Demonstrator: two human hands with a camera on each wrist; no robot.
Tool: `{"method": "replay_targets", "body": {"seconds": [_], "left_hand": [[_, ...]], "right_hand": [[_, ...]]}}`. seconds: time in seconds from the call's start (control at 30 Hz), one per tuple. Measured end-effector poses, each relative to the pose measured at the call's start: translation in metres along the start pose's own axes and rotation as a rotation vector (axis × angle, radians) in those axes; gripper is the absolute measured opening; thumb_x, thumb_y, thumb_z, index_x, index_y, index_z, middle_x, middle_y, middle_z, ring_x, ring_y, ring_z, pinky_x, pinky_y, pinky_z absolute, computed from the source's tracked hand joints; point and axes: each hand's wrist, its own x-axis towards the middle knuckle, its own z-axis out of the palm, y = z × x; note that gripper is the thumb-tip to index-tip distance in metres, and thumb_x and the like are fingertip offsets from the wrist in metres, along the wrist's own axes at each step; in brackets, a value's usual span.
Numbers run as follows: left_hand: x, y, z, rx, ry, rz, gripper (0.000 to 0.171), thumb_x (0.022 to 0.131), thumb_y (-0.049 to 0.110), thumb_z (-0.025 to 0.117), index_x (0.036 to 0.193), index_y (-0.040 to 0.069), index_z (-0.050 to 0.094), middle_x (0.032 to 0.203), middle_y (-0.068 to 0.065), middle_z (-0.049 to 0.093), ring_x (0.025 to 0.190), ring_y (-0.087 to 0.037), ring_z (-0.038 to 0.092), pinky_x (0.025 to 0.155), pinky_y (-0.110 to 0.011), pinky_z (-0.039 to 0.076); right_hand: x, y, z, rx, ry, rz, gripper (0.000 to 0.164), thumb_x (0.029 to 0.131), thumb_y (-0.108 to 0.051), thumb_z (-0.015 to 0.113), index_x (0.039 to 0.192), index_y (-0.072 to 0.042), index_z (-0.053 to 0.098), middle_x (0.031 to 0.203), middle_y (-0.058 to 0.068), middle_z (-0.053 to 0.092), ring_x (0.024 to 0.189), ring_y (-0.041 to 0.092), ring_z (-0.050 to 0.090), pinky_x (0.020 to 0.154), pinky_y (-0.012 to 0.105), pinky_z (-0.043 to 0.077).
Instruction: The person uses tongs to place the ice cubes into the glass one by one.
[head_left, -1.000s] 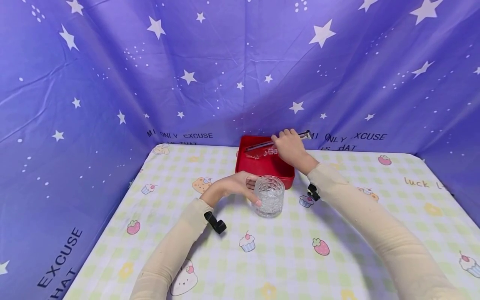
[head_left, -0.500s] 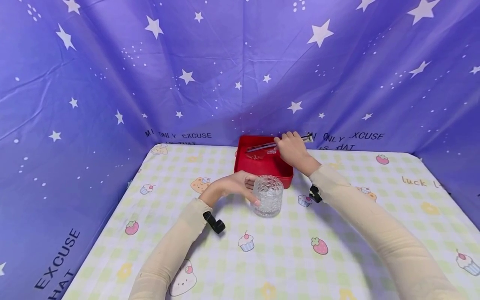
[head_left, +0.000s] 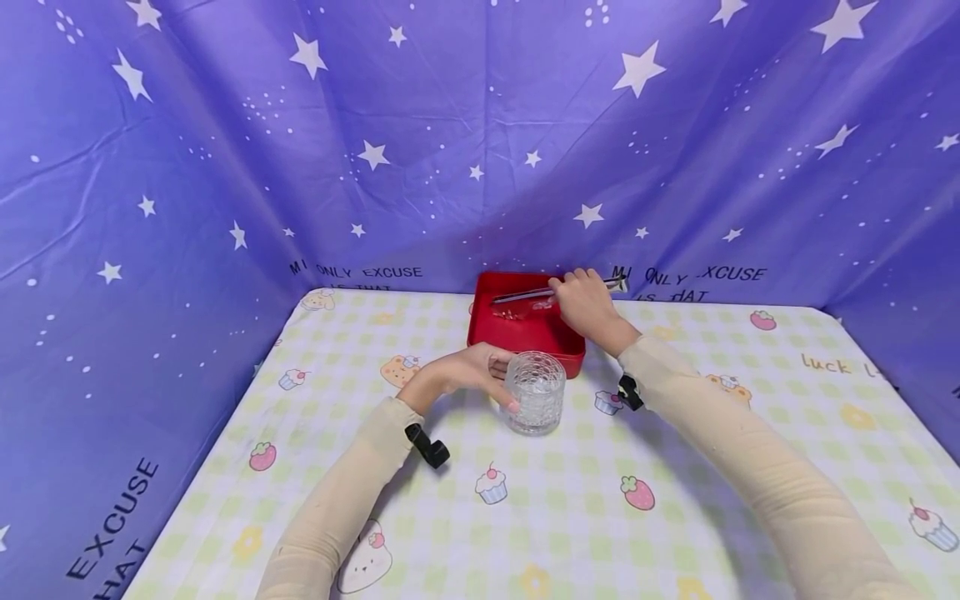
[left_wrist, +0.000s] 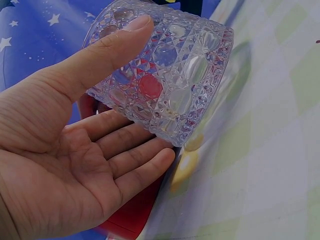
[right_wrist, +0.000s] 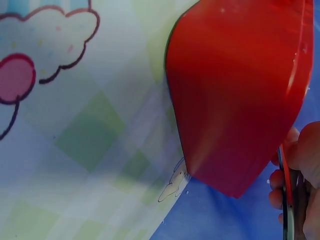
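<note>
My left hand (head_left: pixel 472 369) holds a clear patterned glass (head_left: pixel 536 398) standing upright on the table in front of the red tray. In the left wrist view the thumb lies along one side of the glass (left_wrist: pixel 185 75), and the fingers (left_wrist: pixel 132 160) reach round the other. Over the tray's right rim, my right hand (head_left: pixel 587 302) grips metal tongs (head_left: pixel 525 294), whose far ends reach into the red tray (head_left: pixel 536 340). Small clear pieces (head_left: pixel 543 305) lie in the tray below the tongs. In the right wrist view the tray's outer wall (right_wrist: pixel 240 90) hides the tong tips.
A checked cloth with printed cupcakes and strawberries covers the table (head_left: pixel 570 517). A purple star-patterned curtain (head_left: pixel 420 192) hangs right behind the tray and along both sides. Black straps (head_left: pixel 427 446) sit on both wrists.
The right hand has shifted slightly down and right, and the tongs look narrower, their arms closer together. The left hand and the glass stay in place.
</note>
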Motion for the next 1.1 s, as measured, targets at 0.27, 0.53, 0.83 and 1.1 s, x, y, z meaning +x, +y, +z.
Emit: {"method": "replay_targets", "body": {"seconds": [0.27,0.53,0.83,1.1], "left_hand": [[0.001,0.000,0.001,-0.004,0.004,0.003,0.066,0.075,-0.003,0.084,0.137,0.002,0.062,0.128,-0.012,0.071,0.117,-0.015,0.067,0.105,-0.028,0.053],[0.001,0.000,0.003,0.000,-0.006,0.005,0.065,0.076,-0.002,0.084,0.137,0.003,0.063,0.127,-0.011,0.072,0.115,-0.014,0.067,0.104,-0.027,0.053],[0.000,0.000,0.003,0.012,0.006,0.002,0.067,0.075,-0.001,0.085,0.138,0.004,0.062,0.128,-0.011,0.071,0.117,-0.016,0.067,0.105,-0.028,0.053],[-0.002,0.002,0.001,0.016,0.020,-0.017,0.068,0.075,0.000,0.085,0.139,0.004,0.061,0.129,-0.010,0.070,0.119,-0.017,0.066,0.106,-0.029,0.053]], "right_hand": [[-0.002,0.001,0.004,-0.003,0.021,0.001,0.012,0.094,-0.012,0.067,0.093,0.000,0.068,0.083,0.022,0.070,0.081,0.040,0.064,0.073,0.047,0.052],[-0.004,0.005,0.005,0.003,0.047,0.003,0.008,0.090,-0.007,0.066,0.092,0.001,0.068,0.082,0.021,0.070,0.079,0.040,0.064,0.072,0.048,0.052],[-0.002,0.011,-0.015,0.046,0.173,0.000,0.010,0.092,-0.006,0.063,0.093,0.003,0.065,0.075,0.022,0.066,0.072,0.042,0.062,0.065,0.050,0.050],[-0.011,0.024,-0.040,0.115,0.305,0.013,0.014,0.094,-0.009,0.066,0.090,0.003,0.060,0.070,0.021,0.061,0.066,0.043,0.057,0.056,0.047,0.043]]}}
